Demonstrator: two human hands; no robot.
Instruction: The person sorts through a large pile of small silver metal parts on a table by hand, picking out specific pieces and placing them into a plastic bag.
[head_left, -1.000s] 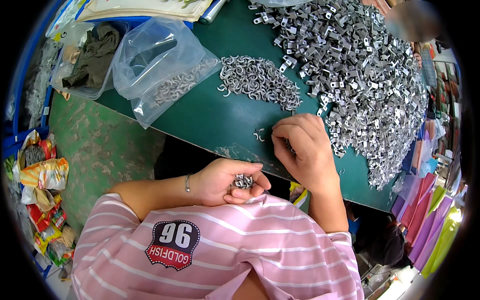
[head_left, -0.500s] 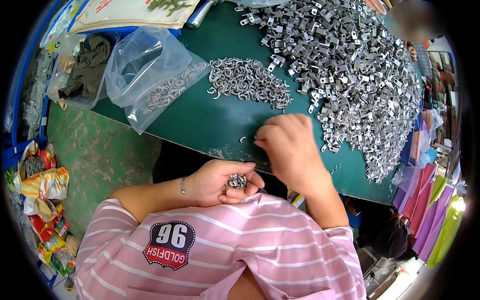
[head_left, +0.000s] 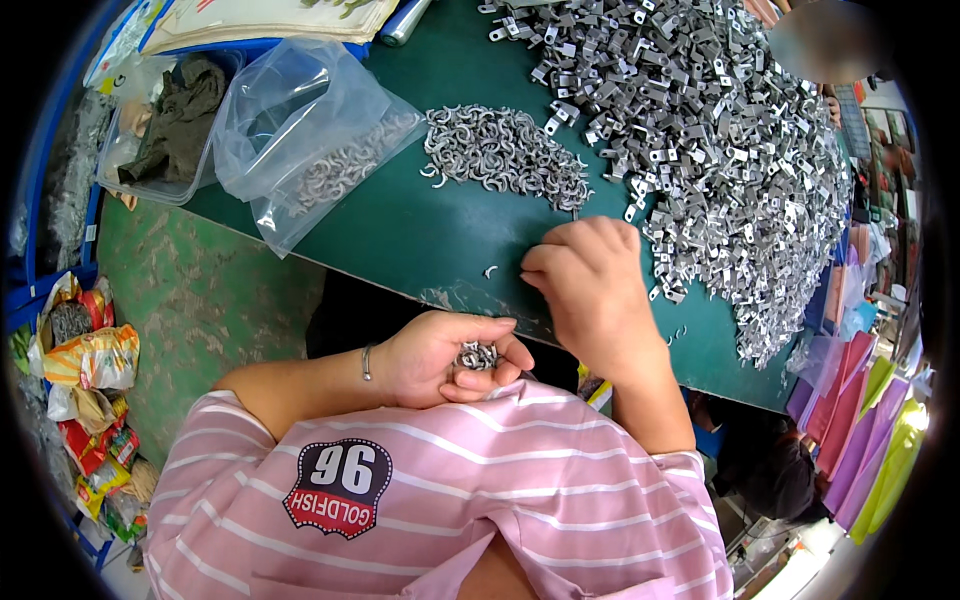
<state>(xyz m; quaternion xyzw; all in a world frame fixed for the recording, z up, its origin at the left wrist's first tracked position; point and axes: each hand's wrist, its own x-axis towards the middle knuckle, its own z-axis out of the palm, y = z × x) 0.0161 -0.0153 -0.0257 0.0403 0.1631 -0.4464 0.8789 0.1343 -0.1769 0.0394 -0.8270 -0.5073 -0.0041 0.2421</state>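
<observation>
My left hand (head_left: 425, 358) is cupped palm up near the table's front edge, its fingers curled round a handful of small curved metal pieces (head_left: 477, 356). Over the tabletop, my right hand (head_left: 590, 285) is turned palm down with its fingers bent and pressed together; whatever they may hold is hidden. A few loose curved pieces (head_left: 490, 271) lie on the table just left of its fingertips. Beyond it spreads a pile of grey C-shaped metal pieces (head_left: 505, 155). To the right rises a large heap of small metal brackets with holes (head_left: 700, 150).
A clear plastic bag (head_left: 300, 130) with more curved pieces stands left on the green table (head_left: 400, 240). Beside it, a plastic tub (head_left: 190, 190) holds a dark cloth. Bright packets (head_left: 95, 365) lie at the far left. Coloured sheets (head_left: 860, 430) hang at the right, and another person's hand (head_left: 833, 108) shows behind the heap.
My right hand has shifted slightly right, its fingertips farther from the loose curved pieces. My left hand stays cupped round its handful. The view has moved a little.
</observation>
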